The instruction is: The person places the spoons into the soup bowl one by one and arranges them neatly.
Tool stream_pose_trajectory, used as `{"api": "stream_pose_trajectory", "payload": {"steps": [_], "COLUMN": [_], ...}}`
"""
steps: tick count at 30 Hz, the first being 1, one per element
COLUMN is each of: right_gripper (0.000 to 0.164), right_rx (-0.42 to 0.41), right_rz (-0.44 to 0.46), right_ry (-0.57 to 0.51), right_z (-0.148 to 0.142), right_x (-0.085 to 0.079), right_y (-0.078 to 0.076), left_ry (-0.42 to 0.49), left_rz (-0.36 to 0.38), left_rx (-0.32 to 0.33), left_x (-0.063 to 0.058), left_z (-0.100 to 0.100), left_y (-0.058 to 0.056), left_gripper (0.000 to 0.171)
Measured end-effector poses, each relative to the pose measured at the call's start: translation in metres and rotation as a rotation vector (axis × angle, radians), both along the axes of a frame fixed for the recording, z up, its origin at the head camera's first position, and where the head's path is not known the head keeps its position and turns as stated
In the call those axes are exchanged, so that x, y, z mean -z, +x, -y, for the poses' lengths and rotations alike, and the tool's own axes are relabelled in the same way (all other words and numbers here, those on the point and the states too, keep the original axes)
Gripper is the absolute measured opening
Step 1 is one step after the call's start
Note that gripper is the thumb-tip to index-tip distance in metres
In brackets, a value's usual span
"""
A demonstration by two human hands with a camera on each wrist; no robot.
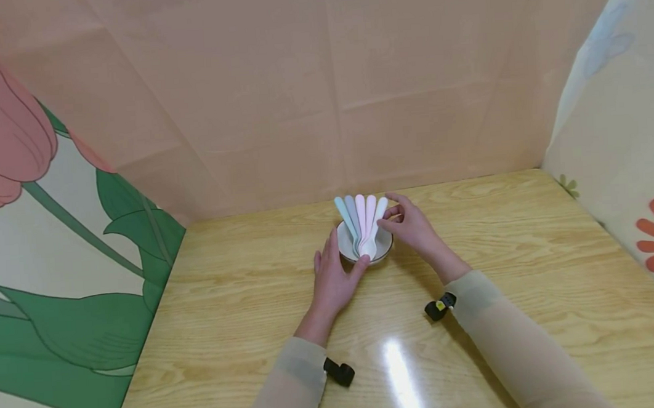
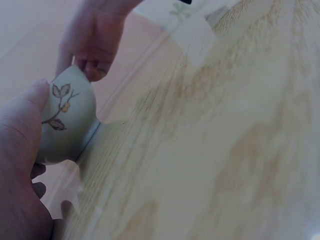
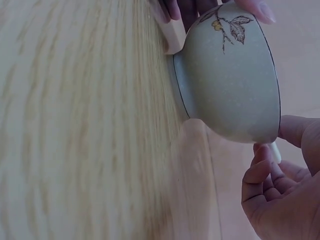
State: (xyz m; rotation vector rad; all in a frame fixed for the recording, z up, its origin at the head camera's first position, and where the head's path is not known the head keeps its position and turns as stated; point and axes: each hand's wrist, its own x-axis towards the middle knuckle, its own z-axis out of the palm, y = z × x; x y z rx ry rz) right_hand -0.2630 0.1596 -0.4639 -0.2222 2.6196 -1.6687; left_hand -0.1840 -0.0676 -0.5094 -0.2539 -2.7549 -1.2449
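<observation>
A small round bowl (image 1: 385, 250), pale with a dark rim and a leafy twig pattern, stands on the table. Several plastic spoons lean in it in a fan, handles pointing away: a mint spoon (image 1: 342, 210), a grey-blue spoon (image 1: 352, 206), pink spoons (image 1: 371, 209) and a white spoon (image 1: 381, 207) at the right. My left hand (image 1: 333, 282) holds the bowl from the left, thumb on the near rim. My right hand (image 1: 413, 223) is at the white spoon, thumb and bent fingers about its handle. In the right wrist view a pale handle tip (image 3: 275, 152) shows among those fingers.
The wood-grain table (image 1: 227, 314) reaches back to a plain pinkish cloth (image 1: 266, 108). Flower-printed panels stand left (image 1: 134, 239) and right (image 1: 625, 170). A black wrist camera (image 1: 340, 373) sits at the left cuff and another camera (image 1: 440, 307) at the right cuff.
</observation>
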Motion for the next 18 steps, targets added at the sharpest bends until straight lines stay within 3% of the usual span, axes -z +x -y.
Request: {"api": "stream_pose_trajectory", "payload": {"steps": [11,18], "right_gripper": [0.079,0.078], "right_rx": [0.008,0.002], "right_rz": [-0.029,-0.117], "right_ry": [0.067,0.194], "right_z": [-0.006,-0.007], "right_x": [0.0,-0.006], "right_y": [0.002,0.013], "left_ry": [0.009,0.016], "left_rz": [0.02,0.035], "left_rx": [-0.011,-0.018], "left_x": [0.001,-0.006], "left_z": [0.002,0.008], "left_y": [-0.005,-0.005], "left_gripper": [0.109,0.109]}}
